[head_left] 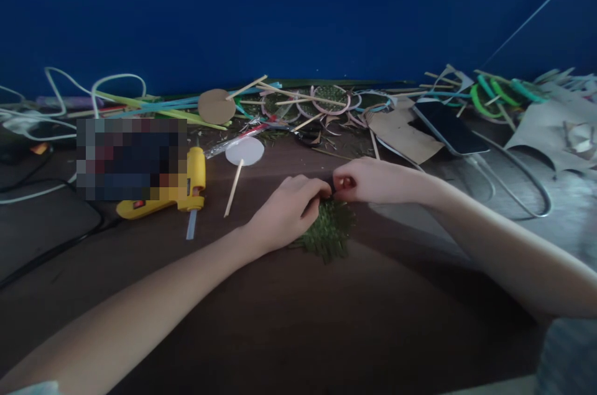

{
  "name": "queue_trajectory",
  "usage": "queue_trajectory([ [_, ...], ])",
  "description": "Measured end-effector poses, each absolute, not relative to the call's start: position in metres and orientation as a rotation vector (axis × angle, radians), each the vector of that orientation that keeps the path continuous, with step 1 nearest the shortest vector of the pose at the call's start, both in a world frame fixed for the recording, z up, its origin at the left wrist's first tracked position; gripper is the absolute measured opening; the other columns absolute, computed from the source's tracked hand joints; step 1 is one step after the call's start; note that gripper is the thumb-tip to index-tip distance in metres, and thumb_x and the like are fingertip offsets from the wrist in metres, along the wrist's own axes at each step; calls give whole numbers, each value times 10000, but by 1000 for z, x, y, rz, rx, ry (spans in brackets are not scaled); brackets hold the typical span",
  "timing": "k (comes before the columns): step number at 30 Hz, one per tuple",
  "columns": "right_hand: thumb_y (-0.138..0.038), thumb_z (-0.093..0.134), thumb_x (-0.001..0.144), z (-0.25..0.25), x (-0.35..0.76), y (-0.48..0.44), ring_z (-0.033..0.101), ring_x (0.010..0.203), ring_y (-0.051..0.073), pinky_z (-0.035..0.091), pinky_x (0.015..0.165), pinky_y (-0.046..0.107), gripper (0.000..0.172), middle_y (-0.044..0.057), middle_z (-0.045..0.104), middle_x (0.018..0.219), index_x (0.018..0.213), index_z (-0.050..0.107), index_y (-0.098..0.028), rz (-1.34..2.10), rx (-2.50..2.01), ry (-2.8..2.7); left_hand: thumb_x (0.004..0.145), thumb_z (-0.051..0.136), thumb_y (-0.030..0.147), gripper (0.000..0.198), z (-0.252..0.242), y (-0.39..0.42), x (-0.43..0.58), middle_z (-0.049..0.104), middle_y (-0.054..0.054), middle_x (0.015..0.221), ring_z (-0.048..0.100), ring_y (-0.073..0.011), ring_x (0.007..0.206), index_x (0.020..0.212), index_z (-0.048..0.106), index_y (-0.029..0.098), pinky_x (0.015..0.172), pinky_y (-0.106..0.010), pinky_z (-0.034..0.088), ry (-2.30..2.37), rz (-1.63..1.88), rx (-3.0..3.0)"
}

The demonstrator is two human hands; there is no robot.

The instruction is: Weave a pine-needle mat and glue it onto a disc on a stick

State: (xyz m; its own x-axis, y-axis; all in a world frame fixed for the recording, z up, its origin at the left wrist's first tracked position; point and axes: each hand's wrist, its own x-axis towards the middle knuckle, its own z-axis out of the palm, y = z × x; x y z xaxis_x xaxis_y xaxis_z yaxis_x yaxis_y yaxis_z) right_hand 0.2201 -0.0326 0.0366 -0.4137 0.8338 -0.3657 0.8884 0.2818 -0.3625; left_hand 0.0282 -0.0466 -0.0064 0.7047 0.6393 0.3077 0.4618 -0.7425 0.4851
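Note:
A small mat of woven green leaf strips [329, 230] lies on the brown table, its lower strip ends loose and uneven. My left hand [291, 208] is closed at its upper left edge, thumb and fingers pinching there. Close beside it, my right hand [361, 180] has its fingers curled in a pinch at the upper right edge of the mat. The fingertips of both hands nearly meet, and the strip ends between them are hidden. Left of my hands lies a white paper disc [245, 151] with a wooden stick [234, 188] at it.
A yellow glue gun [192, 180] rests at the left beside a blurred-out patch. Along the blue wall lie several coloured rings [330, 99], sticks, a brown cardboard disc [217, 106] and cut cardboard [405, 130]. A phone [450, 126] with a white cable [522, 190] lies at the right.

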Motion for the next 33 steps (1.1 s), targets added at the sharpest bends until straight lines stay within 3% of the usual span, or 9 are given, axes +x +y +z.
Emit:
queue_trajectory([
  [21, -272, 484, 737, 39, 221, -28, 508, 603, 110, 330, 556, 245, 164, -5, 622, 696, 721, 630, -198, -1145, 1563, 2465, 819, 481, 112, 134, -11, -41, 32, 641, -29, 870, 565, -172, 806, 924, 538, 172, 725, -302, 436, 932, 530, 2476],
  [28, -215, 458, 731, 43, 223, -27, 508, 599, 108, 339, 558, 244, 157, -16, 614, 673, 679, 605, -197, -1179, 1499, 2471, 823, 471, 95, 212, -11, -41, 32, 662, -27, 926, 575, -166, 862, 985, 577, 182, 787, -300, 440, 865, 570, 2518],
  [33, -217, 473, 727, 44, 228, -27, 542, 648, 120, 356, 582, 245, 180, -8, 649, 752, 766, 648, -214, -1063, 1551, 2503, 818, 474, 86, 195, -12, -41, 32, 677, -26, 916, 591, -165, 856, 932, 607, 172, 785, -295, 446, 884, 589, 2490],
])
